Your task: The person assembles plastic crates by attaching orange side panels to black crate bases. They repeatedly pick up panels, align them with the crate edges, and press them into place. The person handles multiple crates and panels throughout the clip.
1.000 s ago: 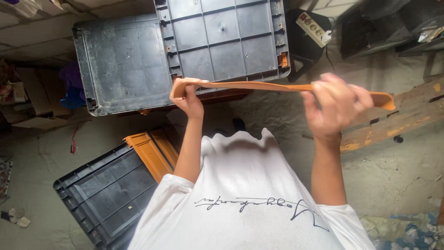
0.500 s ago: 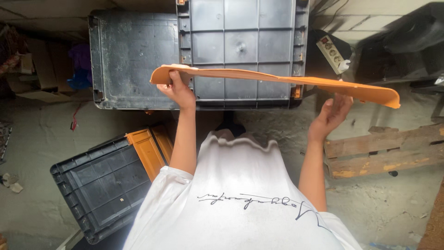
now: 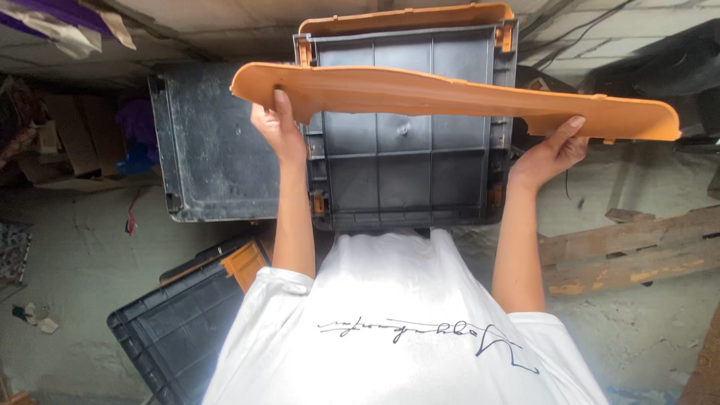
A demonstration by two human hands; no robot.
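Two bare hands raised at arm's length, holding a long, flat orange plastic strip (image 3: 450, 97) level across the view. Left hand (image 3: 279, 129) closed on the strip near its left end, fingers wrapped over the lower edge, thumb up against the face. Right hand (image 3: 553, 147) half open under the strip toward its right end, fingertips pressed to the lower edge, palm turned up. Both forearms straight, rising from the short sleeves of a white shirt (image 3: 397, 330).

Just beyond the strip, a dark grey ribbed plastic crate lid with orange hinges and an orange rim (image 3: 401, 157), lying on a larger, scuffed grey plastic tub (image 3: 214, 150). Lower left, a black ribbed plastic crate with an orange edge (image 3: 176, 330) on the bare concrete floor (image 3: 82, 247). Right, weathered wooden pallet planks (image 3: 637, 251). Far left, crumpled cardboard and purple scraps (image 3: 97, 142) against the wall; contents of the crates not visible.
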